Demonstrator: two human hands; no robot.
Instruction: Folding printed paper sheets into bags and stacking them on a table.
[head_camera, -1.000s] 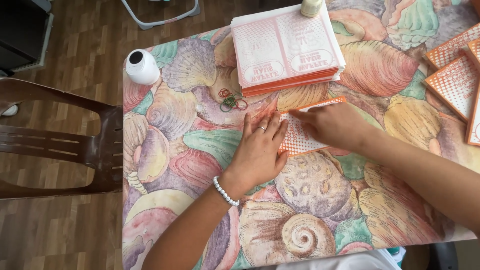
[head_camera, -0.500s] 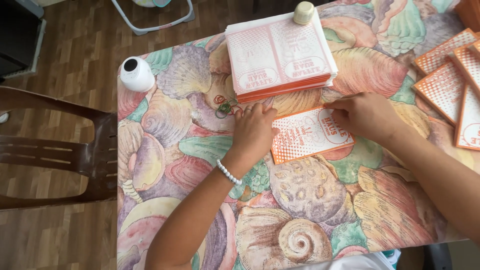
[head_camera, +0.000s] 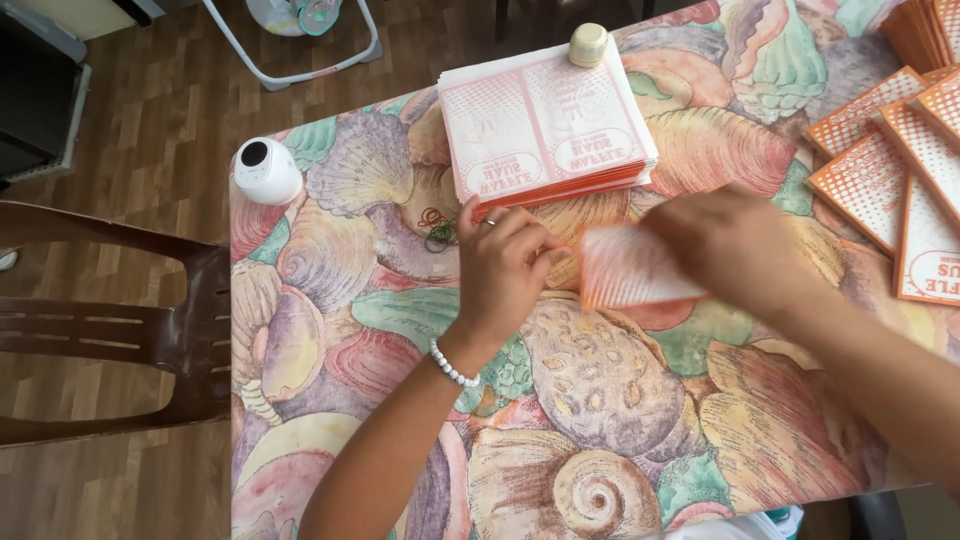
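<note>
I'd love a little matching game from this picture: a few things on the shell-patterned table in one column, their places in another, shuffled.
Things:
1. white round device
2. stack of flat orange-and-white sheets
3. blurred orange-and-white sheet
4. bead bracelet

Places:
A. on the left wrist
B. at the table's left edge, near the brown chair
C. between the left hand and right hand
D. under a small cream knob-shaped thing

Pairs: 1-B, 2-D, 3-C, 4-A

Open tablecloth (head_camera: 600, 400) lay free near the table's front edge. A paper stack (head_camera: 545, 125) blocked the far side, folded sleeves (head_camera: 900, 170) crowded the right, and a white camera (head_camera: 265, 170) stood at the left corner.
</note>
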